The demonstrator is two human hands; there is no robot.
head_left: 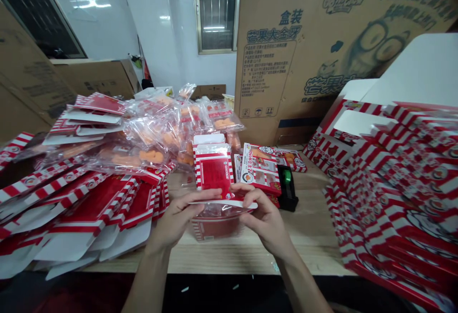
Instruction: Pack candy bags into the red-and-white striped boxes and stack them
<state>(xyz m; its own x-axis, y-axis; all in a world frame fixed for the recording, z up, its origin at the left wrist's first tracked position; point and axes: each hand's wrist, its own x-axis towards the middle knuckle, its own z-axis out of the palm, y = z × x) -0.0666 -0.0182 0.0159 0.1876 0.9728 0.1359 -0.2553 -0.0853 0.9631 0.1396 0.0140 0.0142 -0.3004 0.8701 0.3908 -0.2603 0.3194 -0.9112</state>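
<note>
Both my left hand and right hand pinch a red-and-white striped cardboard box by its rim over the pale wooden table; I judge the box light, crushable, best held along side edges.

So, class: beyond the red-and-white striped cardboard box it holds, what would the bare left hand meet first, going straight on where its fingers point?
Probably the bare right hand, across the box; depth is unclear, so the left hand could miss it.
</note>
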